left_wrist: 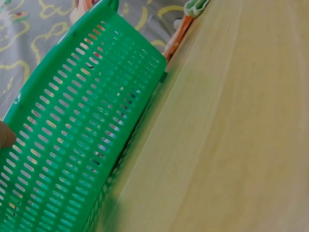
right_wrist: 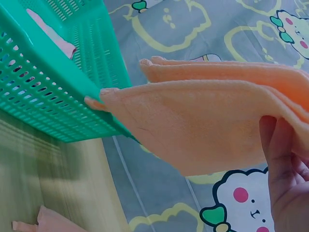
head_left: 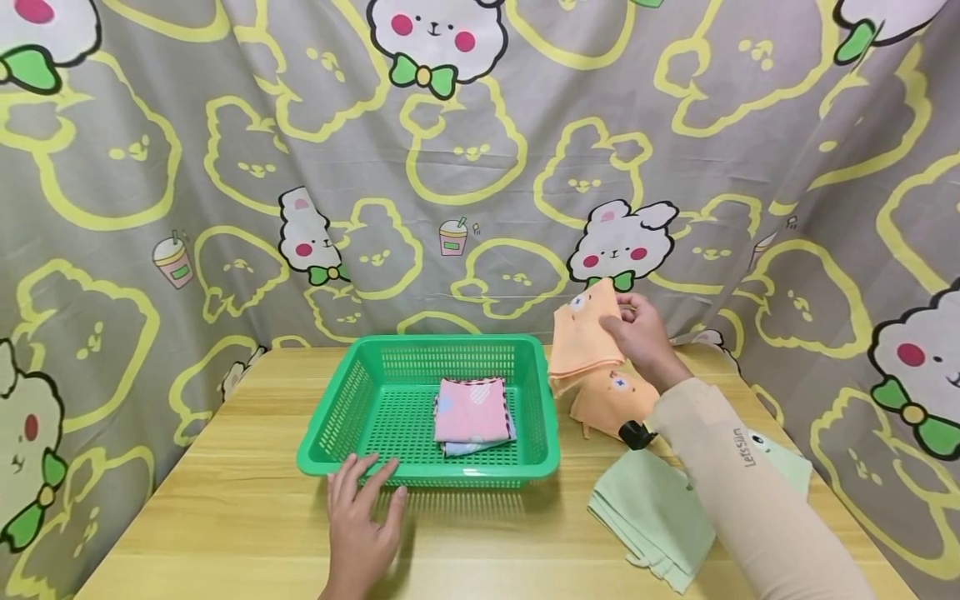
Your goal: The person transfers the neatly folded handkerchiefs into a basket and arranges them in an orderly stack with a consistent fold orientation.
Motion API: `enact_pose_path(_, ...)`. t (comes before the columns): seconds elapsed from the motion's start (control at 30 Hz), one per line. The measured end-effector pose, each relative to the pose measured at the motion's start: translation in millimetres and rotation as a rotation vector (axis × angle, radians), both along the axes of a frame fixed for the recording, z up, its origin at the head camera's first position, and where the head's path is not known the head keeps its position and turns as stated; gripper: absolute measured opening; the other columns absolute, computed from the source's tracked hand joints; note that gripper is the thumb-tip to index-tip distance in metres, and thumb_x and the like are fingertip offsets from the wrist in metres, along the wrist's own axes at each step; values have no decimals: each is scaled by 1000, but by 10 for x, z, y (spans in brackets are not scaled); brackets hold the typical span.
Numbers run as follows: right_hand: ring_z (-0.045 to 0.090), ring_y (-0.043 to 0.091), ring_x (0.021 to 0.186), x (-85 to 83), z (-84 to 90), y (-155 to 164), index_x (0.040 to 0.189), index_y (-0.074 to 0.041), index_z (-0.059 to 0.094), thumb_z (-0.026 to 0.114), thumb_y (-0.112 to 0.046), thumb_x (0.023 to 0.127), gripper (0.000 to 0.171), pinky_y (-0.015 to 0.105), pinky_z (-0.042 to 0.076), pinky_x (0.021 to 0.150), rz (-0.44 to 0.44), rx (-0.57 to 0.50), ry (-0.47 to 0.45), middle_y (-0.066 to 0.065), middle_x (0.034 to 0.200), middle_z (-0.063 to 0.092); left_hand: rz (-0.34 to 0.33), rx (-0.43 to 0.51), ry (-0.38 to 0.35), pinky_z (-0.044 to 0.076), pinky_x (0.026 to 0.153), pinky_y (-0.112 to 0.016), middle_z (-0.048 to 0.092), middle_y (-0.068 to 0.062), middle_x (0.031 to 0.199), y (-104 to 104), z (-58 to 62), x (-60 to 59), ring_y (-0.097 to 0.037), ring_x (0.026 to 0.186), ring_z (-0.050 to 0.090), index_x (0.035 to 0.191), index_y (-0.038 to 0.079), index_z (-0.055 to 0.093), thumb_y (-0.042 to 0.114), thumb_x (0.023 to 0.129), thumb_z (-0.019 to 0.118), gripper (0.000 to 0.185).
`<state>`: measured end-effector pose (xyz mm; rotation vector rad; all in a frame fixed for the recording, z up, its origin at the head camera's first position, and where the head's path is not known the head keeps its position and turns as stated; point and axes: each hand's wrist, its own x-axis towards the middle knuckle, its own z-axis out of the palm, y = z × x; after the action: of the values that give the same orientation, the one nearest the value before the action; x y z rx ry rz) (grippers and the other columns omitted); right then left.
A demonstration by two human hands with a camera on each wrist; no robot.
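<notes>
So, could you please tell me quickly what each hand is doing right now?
Left hand: open, fingers spread flat against the green basket near its front rim.
Right hand: holding a folded orange towel raised off the table.

Green basket, pink cloth, orange cloth.

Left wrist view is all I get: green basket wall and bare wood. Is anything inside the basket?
Observer: Yes, a folded pink cloth lies on the green basket floor, over a pale blue one.
Operator: Where is the left hand?
Observer: The left hand rests flat on the table, fingers touching the basket's near rim.
Operator: And the right hand?
Observer: The right hand holds a folded orange cloth up, right of the basket.
Operator: Other cloths?
Observer: Another orange cloth and green cloths lie on the table.
</notes>
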<state>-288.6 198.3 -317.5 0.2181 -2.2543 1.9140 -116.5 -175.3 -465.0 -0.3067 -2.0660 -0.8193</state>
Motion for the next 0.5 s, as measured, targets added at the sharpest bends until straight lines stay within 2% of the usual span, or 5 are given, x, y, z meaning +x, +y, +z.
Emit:
enact_pose_path(0.3, 63, 8, 65, -19, 1, -50, 128, 12, 40, 54, -1, 92, 41, 22, 55, 60, 2, -23, 20, -3, 80, 62, 0, -2, -6, 9, 103, -76, 59, -19, 120, 9, 10, 4, -48, 123, 40, 109, 3, 70, 5, 75, 74, 34)
enact_pose_path(0.5, 63, 8, 65, -5, 13, -73, 129, 11, 41, 55, -4, 93, 41, 22, 55, 61, -13, 2, 13, 2, 83, 64, 8, -7, -8, 10, 103, -75, 59, -21, 118, 16, 13, 5, -48, 123, 40, 109, 3, 70, 5, 75, 74, 34)
